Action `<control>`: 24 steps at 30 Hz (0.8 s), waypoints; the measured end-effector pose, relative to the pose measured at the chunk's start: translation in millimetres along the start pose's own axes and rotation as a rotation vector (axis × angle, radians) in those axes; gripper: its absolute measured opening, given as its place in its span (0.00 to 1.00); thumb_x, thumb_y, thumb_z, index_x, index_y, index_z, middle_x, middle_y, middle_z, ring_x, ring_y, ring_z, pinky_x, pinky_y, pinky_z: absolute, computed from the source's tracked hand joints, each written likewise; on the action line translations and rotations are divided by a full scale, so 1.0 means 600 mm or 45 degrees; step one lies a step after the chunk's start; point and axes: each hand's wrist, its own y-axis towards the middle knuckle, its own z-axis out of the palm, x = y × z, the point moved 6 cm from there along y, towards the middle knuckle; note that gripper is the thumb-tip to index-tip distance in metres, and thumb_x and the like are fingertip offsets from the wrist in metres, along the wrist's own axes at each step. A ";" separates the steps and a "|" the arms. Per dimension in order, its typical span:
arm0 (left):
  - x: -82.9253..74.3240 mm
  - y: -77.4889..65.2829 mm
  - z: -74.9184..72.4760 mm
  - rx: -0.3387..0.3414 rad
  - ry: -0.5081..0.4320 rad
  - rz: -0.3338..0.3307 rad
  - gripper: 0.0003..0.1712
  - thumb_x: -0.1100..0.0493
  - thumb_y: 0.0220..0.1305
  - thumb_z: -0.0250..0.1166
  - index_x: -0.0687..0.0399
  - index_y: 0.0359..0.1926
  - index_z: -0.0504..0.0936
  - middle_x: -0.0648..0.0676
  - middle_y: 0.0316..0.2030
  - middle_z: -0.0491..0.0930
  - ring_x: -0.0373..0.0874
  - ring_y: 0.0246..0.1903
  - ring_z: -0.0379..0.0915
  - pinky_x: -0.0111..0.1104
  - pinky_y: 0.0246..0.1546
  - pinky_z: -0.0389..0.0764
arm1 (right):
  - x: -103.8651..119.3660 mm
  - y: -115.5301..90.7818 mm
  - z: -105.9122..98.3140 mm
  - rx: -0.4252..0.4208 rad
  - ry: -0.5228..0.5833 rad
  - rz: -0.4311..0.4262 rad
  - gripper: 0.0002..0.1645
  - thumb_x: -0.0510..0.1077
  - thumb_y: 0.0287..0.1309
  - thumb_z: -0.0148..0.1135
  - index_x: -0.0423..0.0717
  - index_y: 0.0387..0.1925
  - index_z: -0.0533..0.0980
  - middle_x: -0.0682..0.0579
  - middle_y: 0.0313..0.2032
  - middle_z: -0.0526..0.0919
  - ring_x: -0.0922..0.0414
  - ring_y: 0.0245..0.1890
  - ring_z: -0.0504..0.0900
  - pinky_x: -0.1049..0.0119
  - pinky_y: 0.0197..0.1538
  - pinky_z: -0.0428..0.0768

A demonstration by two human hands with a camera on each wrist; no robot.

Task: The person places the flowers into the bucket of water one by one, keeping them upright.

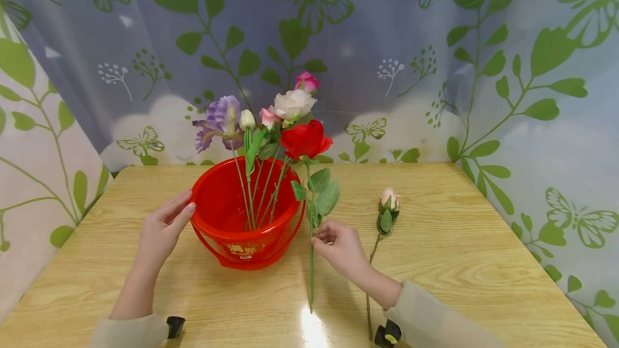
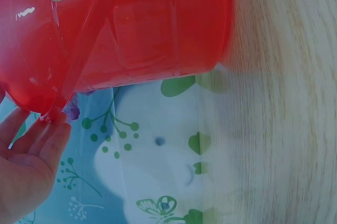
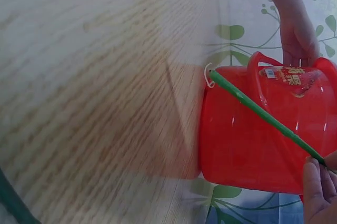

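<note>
My left hand (image 1: pixel 162 230) rests its fingertips against the outer rim of a red plastic bucket (image 1: pixel 246 248), beside the handle joint. Its fingers look fairly straight in the left wrist view. In my right hand (image 1: pixel 340 248), thumb and fingers pinch the green stem of a red rose (image 1: pixel 306 139), held upright at the bucket's right side. The stem's lower end (image 3: pixel 231 88) hangs free in the right wrist view. Inside the bucket lean a purple iris (image 1: pixel 222 120), a white tulip bud (image 1: pixel 247 120), a white flower (image 1: pixel 293 104) and pink roses (image 1: pixel 307 81).
A pale peach rose (image 1: pixel 389 201) lies on the wooden table (image 1: pixel 459 262), to the right of my right hand, its stem pointing toward me. Behind the table hangs a curtain (image 1: pixel 367 31) printed with leaves and butterflies.
</note>
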 end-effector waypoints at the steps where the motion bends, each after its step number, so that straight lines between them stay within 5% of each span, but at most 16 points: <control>1: 0.001 0.000 0.000 0.000 0.001 0.000 0.21 0.61 0.59 0.58 0.66 0.53 0.72 0.64 0.52 0.71 0.20 0.45 0.63 0.14 0.39 0.69 | -0.001 0.002 0.001 0.001 -0.007 0.000 0.03 0.31 0.45 0.61 0.37 0.26 0.76 0.51 0.23 0.79 0.58 0.25 0.77 0.72 0.27 0.77; 24: 0.005 0.001 -0.002 0.007 0.015 -0.006 0.22 0.59 0.59 0.59 0.64 0.54 0.72 0.62 0.52 0.70 0.19 0.44 0.63 0.14 0.39 0.69 | 0.009 0.029 0.011 -0.047 -0.065 -0.118 0.03 0.30 0.45 0.60 0.37 0.26 0.76 0.50 0.23 0.80 0.58 0.25 0.78 0.72 0.29 0.78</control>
